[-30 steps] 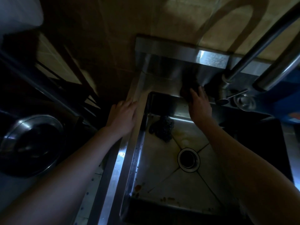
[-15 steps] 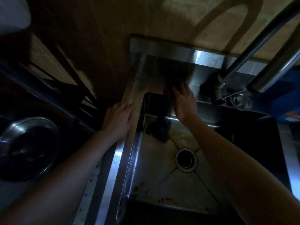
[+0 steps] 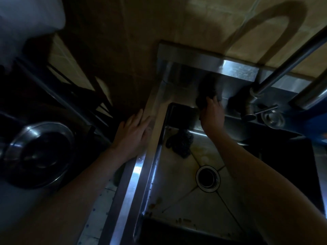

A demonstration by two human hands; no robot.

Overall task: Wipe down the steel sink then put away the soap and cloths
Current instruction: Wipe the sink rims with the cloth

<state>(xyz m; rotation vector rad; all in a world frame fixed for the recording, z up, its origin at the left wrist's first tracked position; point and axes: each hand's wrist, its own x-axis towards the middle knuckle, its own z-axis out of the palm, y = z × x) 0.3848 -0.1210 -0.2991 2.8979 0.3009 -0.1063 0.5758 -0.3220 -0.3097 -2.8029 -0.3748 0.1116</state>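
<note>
The steel sink (image 3: 136, 175) lies below me in dim light, its drain (image 3: 208, 179) near the middle of the basin. My right hand (image 3: 211, 114) presses a dark cloth (image 3: 208, 93) flat against the sink's back ledge, left of the tap. My left hand (image 3: 132, 134) rests flat with fingers apart on the sink's left rim. A second dark, crumpled cloth or scrubber (image 3: 181, 144) lies in the basin's far left corner. I see no soap.
A curved steel tap (image 3: 276, 78) rises at the back right, with a small round steel fitting (image 3: 272, 118) beside its base. A steel bowl (image 3: 38, 154) sits left of the sink. Brown specks dot the basin's near edge (image 3: 182, 221).
My right hand slid the dark cloth leftward along the back ledge, away from the tap. The left hand stayed on the rim.
</note>
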